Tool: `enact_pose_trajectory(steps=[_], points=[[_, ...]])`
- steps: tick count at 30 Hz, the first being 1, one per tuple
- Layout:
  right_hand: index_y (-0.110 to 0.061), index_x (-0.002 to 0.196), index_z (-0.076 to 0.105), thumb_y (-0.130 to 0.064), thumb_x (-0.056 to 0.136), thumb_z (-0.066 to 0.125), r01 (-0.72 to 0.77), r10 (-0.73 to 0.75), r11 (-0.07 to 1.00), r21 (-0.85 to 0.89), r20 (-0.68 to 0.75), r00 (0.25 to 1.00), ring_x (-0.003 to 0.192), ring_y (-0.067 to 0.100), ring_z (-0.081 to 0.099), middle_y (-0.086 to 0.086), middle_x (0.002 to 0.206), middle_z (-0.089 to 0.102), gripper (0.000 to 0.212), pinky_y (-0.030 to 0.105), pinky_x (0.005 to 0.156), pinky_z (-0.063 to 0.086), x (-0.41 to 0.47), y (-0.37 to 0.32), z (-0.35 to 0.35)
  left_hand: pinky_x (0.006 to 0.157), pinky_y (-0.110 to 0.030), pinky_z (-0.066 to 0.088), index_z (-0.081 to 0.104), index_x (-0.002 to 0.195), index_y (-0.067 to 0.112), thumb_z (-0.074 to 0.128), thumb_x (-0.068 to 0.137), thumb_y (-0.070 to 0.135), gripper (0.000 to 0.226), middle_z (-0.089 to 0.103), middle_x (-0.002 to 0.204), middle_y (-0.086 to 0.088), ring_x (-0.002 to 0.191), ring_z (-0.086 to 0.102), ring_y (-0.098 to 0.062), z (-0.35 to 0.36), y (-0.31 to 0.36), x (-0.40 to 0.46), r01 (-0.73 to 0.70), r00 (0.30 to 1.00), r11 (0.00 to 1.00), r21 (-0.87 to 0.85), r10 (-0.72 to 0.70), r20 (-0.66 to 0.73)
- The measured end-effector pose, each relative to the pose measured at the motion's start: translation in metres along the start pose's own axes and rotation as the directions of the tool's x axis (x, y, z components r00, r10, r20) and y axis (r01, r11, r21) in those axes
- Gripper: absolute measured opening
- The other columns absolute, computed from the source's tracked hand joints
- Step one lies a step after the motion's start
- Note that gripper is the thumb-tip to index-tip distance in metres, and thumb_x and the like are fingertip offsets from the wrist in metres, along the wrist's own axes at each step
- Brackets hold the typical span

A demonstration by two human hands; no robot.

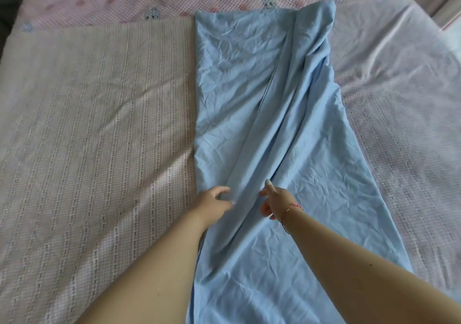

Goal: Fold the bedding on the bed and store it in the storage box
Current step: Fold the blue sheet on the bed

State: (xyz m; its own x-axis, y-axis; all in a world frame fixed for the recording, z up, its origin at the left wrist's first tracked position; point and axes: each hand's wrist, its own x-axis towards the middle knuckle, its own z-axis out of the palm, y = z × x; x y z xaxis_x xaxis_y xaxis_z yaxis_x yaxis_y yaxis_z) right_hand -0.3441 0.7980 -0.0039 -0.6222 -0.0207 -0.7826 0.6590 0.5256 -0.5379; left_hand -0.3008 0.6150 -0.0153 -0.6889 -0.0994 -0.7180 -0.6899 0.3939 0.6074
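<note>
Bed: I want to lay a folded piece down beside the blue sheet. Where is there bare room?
Left of the blue sheet, the striped cover lies flat and free. Right of it, the pale cover is free too. The middle is crowded: left hand and right hand work there.

The bed (399, 99), under pink checked covers, carries a long blue sheet (262, 99) lengthwise down its middle

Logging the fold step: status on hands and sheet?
Left hand, right hand: loosely curled over the wrinkled light-blue cotton sheet, grip unclear. Sheet in long strip on bed. Storage box unseen.
</note>
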Motion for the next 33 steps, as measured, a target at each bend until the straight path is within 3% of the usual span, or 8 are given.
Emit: enact_pose_trajectory(steps=[5, 9, 13, 18, 21, 27, 30, 33], points=[[-0.016, 0.084, 0.061, -0.043, 0.099, 0.031, 0.033, -0.03, 0.997, 0.07, -0.043, 0.999, 0.062, 0.027, 0.056, 0.015, 0.065, 0.062, 0.043, 0.037, 0.065, 0.046, 0.036, -0.011, -0.015, 0.103, -0.042, 0.047, 0.05, 0.135, 0.031, 0.068, 0.064, 0.053, 0.077, 0.056, 0.134, 0.004, 0.115, 0.059, -0.02, 0.005, 0.051, 0.067, -0.009, 1.0, 0.987, -0.163, 0.01, 0.01], [-0.013, 0.082, 0.06, -0.042, 0.1, 0.034, 0.097, -0.077, 0.975, 0.198, -0.104, 0.992, 0.051, 0.024, 0.055, 0.012, 0.064, 0.063, 0.043, 0.029, 0.053, 0.042, 0.061, -0.025, -0.028, 0.108, -0.041, 0.042, 0.047, 0.14, 0.023, 0.061, 0.092, 0.029, 0.051, 0.052, 0.139, -0.002, 0.123, 0.053, -0.021, 0.012, 0.091, 0.112, -0.105, 0.994, 0.969, -0.225, 0.102, -0.023], [-0.007, 0.08, 0.058, -0.038, 0.1, 0.037, 0.174, -0.123, 0.921, 0.348, -0.163, 0.979, 0.043, 0.02, 0.049, 0.009, 0.055, 0.056, 0.043, 0.022, 0.043, 0.037, 0.085, -0.044, -0.035, 0.101, -0.026, 0.038, 0.051, 0.138, 0.023, 0.056, 0.096, 0.021, 0.042, 0.049, 0.141, 0.002, 0.126, 0.048, -0.015, 0.013, 0.126, 0.147, -0.2, 0.979, 0.953, -0.225, 0.189, -0.073], [-0.01, 0.084, 0.058, -0.043, 0.099, 0.037, 0.22, -0.152, 0.873, 0.436, -0.185, 0.971, 0.047, 0.024, 0.052, 0.011, 0.059, 0.057, 0.042, 0.025, 0.046, 0.04, 0.114, -0.072, -0.046, 0.072, -0.015, 0.042, 0.066, 0.12, 0.02, 0.058, 0.095, 0.014, 0.027, 0.063, 0.11, -0.001, 0.089, 0.054, -0.003, 0.013, 0.15, 0.179, -0.221, 0.975, 0.922, -0.318, 0.214, -0.056], [-0.009, 0.088, 0.059, -0.042, 0.099, 0.036, 0.252, -0.181, 0.861, 0.441, -0.196, 0.964, 0.048, 0.023, 0.053, 0.01, 0.061, 0.057, 0.042, 0.026, 0.047, 0.042, 0.125, -0.087, -0.053, 0.085, -0.031, 0.051, 0.065, 0.122, 0.014, 0.059, 0.091, 0.0, 0.034, 0.067, 0.107, -0.013, 0.086, 0.059, -0.015, 0.009, 0.151, 0.191, -0.221, 0.974, 0.917, -0.333, 0.223, -0.034], [-0.01, 0.084, 0.057, -0.038, 0.101, 0.034, 0.337, -0.256, 0.838, 0.428, -0.237, 0.937, 0.05, 0.022, 0.051, 0.009, 0.061, 0.054, 0.04, 0.026, 0.048, 0.042, 0.143, -0.115, -0.061, 0.098, -0.056, 0.047, 0.068, 0.117, 0.009, 0.055, 0.086, -0.011, 0.039, 0.065, 0.115, -0.027, 0.102, 0.063, -0.034, -0.059, 0.134, 0.206, -0.331, 0.916, 0.794, -0.51, 0.141, -0.375], [-0.013, 0.079, 0.057, -0.038, 0.101, 0.035, 0.363, -0.289, 0.85, 0.382, -0.239, 0.927, 0.052, 0.021, 0.05, 0.008, 0.063, 0.054, 0.039, 0.028, 0.052, 0.041, 0.151, -0.126, -0.059, 0.095, -0.042, 0.053, 0.065, 0.122, 0.007, 0.053, 0.089, -0.008, 0.038, 0.066, 0.114, -0.02, 0.099, 0.066, -0.03, -0.105, 0.109, 0.202, -0.385, 0.808, 0.777, -0.498, 0.022, -0.589], [-0.018, 0.076, 0.058, -0.04, 0.1, 0.037, 0.388, -0.324, 0.877, 0.285, -0.246, 0.913, 0.059, 0.019, 0.054, 0.004, 0.067, 0.059, 0.038, 0.035, 0.065, 0.045, 0.158, -0.129, -0.055, 0.062, -0.023, 0.052, 0.063, 0.127, 0.014, 0.051, 0.091, -0.002, 0.042, 0.067, 0.097, -0.012, 0.064, 0.061, -0.014, -0.124, 0.086, 0.192, -0.303, 0.777, 0.863, -0.404, -0.022, -0.629]])
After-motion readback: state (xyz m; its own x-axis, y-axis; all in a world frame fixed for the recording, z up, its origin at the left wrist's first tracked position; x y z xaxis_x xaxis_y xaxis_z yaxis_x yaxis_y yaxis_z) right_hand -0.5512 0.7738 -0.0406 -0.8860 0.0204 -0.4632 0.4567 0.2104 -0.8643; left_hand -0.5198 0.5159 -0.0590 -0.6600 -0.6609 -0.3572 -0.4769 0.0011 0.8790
